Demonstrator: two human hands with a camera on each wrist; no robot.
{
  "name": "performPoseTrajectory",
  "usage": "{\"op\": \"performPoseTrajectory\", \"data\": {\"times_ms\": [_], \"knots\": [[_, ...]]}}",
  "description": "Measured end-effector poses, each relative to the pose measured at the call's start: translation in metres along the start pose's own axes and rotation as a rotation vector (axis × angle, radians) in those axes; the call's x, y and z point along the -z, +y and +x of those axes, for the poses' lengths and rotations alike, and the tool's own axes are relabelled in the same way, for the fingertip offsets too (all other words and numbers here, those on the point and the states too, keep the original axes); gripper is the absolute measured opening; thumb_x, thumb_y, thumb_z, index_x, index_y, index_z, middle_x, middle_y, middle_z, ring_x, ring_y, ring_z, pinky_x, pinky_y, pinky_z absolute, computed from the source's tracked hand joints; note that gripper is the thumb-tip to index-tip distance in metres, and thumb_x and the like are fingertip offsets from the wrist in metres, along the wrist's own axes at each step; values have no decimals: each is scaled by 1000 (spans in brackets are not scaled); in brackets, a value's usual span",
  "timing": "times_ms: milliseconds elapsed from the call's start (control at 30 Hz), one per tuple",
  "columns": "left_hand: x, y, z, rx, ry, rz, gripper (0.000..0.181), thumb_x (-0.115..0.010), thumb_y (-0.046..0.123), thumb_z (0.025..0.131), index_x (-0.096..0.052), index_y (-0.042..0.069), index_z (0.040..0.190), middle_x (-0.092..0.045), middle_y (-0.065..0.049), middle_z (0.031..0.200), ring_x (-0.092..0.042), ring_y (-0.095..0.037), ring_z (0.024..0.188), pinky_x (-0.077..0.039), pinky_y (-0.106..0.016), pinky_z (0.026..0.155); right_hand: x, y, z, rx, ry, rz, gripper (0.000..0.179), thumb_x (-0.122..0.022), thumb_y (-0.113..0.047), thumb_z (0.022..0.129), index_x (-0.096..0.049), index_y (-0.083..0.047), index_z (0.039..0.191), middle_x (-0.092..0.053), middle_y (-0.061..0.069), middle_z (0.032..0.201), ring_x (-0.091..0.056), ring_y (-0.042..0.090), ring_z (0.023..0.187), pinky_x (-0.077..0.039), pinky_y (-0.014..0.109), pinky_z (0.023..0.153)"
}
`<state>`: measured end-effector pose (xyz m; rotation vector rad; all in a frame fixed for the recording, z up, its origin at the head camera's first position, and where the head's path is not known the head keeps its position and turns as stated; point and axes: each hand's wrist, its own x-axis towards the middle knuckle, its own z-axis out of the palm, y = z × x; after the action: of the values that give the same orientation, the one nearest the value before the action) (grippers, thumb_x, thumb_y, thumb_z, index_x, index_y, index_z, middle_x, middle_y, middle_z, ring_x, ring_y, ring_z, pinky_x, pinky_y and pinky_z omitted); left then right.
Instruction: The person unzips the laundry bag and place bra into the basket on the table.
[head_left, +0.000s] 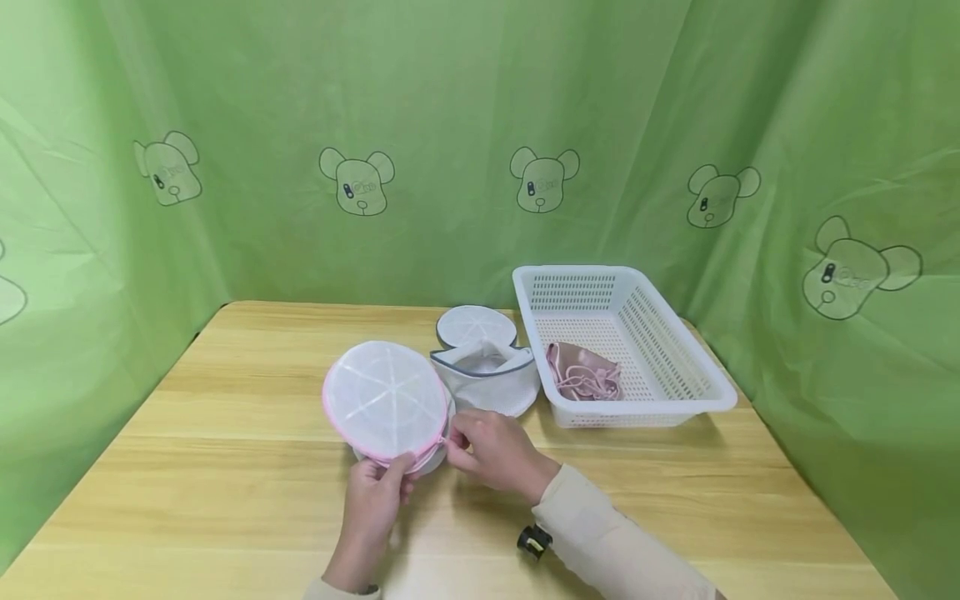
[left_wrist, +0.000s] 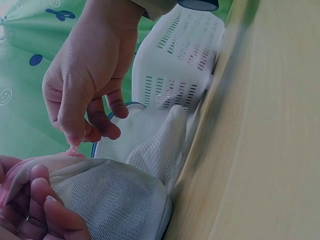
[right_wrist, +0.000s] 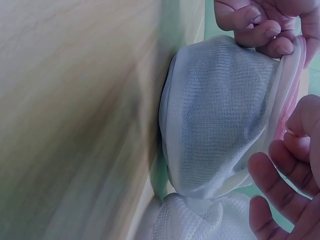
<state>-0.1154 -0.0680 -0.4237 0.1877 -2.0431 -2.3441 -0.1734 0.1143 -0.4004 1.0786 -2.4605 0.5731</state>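
A round white mesh laundry bag [head_left: 386, 396] with a pink zipper rim stands at the middle of the table, its lid facing up. My left hand [head_left: 373, 498] grips the near rim, thumb on top and fingers curled beneath, as the left wrist view shows. At the rim's right side, the right hand [head_left: 498, 450] pinches the small zipper pull [left_wrist: 74, 148] between thumb and forefinger. The bag's grey-white mesh side [right_wrist: 220, 115] rests on the table in the right wrist view. Behind the right hand sits a second mesh bag [head_left: 491, 387] with dark blue trim, its mouth gaping.
Another round bag with a dark edge [head_left: 476, 325] lies behind the blue-trimmed one. To the right stands a white perforated basket [head_left: 675, 333] holding a pink satin drawstring pouch [head_left: 581, 372]. A green curtain [head_left: 450, 242] surrounds the wooden table [head_left: 225, 467].
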Motion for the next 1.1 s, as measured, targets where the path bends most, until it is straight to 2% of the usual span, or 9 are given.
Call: {"op": "performPoseTrajectory", "data": {"times_ms": [267, 733, 1100], "knots": [[1, 1, 0, 1, 10, 10, 15, -57, 7, 92, -62, -7, 97, -61, -6, 72, -52, -10, 60, -48, -22, 55, 0, 2, 0, -11, 1, 4, 15, -66, -11, 76, -55, -19, 68, -50, -12, 65, -45, 2, 58, -37, 13, 50], [0, 2, -1, 0, 29, 17, 14, -59, 5, 90, -63, -7, 94, -60, -3, 68, -52, -10, 59, -49, -22, 55, -1, 7, 0, -82, -38, 1, 16, -67, -17, 79, -55, -20, 69, -49, -13, 67, -46, 2, 59, -40, 16, 51], [0, 3, -1, 3, 54, 44, 10, -58, 3, 86, -62, -7, 88, -58, -3, 66, -51, -11, 59, -48, -22, 55, -3, 14, -1, -100, -23, -6, 16, -66, -15, 77, -54, -20, 68, -47, -12, 66, -45, 4, 59, -39, 16, 51]]}}
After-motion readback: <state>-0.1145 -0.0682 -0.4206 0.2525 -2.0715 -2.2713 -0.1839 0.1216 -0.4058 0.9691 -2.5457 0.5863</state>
